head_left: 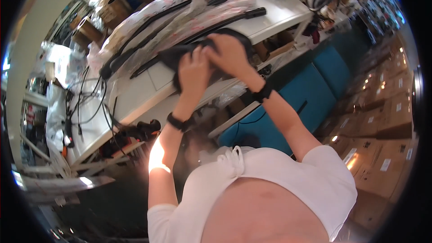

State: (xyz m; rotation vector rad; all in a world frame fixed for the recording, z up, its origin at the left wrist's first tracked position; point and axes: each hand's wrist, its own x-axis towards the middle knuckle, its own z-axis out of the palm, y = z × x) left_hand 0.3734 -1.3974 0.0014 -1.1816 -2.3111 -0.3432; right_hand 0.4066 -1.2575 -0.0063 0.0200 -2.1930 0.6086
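Observation:
Over the front edge of the white table (pixel 155 75), both my hands are on a dark, soft-looking black item (pixel 170 57). It is blurred and partly covered by my fingers, so its kind is unclear. My left hand (pixel 194 74) grips its near side with bent fingers. Close beside it on the right, my right hand (pixel 230 57) curls over the top, and the two hands nearly touch. Just beyond them on the table lie long black tubes (pixel 216 27), some inside clear plastic wrapping (pixel 184 15).
Black cables (pixel 87 103) spread over the table's left part. Brown cardboard rolls (pixel 90 29) stand at the back left. Below the table's right side is a teal panel (pixel 292 103). Stacked cartons (pixel 375 117) line the right. A black tool-like object (pixel 144 130) sits below the table edge.

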